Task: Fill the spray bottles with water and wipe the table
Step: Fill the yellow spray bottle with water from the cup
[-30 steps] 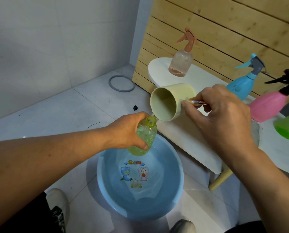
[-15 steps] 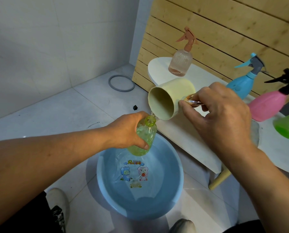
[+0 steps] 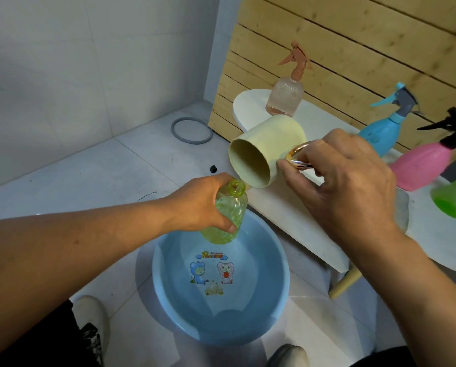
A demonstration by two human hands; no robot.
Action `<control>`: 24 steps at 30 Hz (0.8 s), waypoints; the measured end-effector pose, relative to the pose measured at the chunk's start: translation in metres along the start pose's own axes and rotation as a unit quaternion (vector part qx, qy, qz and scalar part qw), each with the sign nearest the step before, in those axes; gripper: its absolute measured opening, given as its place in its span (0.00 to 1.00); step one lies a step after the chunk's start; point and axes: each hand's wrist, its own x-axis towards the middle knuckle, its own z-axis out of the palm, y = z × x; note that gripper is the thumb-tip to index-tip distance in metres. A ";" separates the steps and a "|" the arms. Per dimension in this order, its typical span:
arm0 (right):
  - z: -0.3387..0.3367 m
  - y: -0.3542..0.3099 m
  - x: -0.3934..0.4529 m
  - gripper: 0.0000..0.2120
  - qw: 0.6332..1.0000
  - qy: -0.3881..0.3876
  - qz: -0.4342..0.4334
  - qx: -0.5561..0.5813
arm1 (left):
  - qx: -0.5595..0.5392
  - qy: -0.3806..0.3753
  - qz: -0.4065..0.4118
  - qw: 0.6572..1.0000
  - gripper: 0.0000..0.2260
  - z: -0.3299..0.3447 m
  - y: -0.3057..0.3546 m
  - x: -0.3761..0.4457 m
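I have the uncapped pale green transparent plastic bottle (image 3: 225, 215) gripped in my left hand (image 3: 204, 205), fingers wrapped round its body, held over the round light blue plastic basin (image 3: 271, 308) on the floor. My right hand (image 3: 346, 181) has its grip clamped on the shiny rose-gold ring handle (image 3: 299, 157) of the cream plastic cup (image 3: 269, 149), which is tipped almost flat with its lip just beside the bottle's threaded mouth. I cannot make out a stream, and the cup's inside looks bare, so I judge this pour is at or near its end; the bottle looks well filled.

Still to do, as I read it: refit this bottle's spray head, which I cannot see, deal with the other bottles, then wipe the white desk (image 3: 287, 215).

On the desk stand a ribbed clear bottle with a peach trigger (image 3: 286, 94), holding only a little at the bottom, a light blue bottle with a grey-and-blue trigger (image 3: 383, 123), a pink bottle with a black trigger (image 3: 428, 165) and a bright green bottle (image 3: 454, 200) at the frame edge. Those crowd the desk and will need shifting before wiping. A grey ring (image 3: 191, 130) and a small black piece (image 3: 213, 168) lie on the floor tiles.
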 end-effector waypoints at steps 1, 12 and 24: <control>0.000 0.000 0.000 0.15 1.000 -0.001 -0.003 -0.001 | -0.002 0.000 0.000 1.000 0.36 0.000 0.000 0.000; 0.024 0.015 0.007 0.18 0.893 -0.066 0.338 0.290 | -0.044 0.035 0.002 0.998 0.33 -0.008 -0.006 0.001; 0.164 0.020 -0.082 0.13 0.662 -0.315 0.566 0.377 | -0.239 0.169 -0.038 0.955 0.32 0.051 -0.053 -0.003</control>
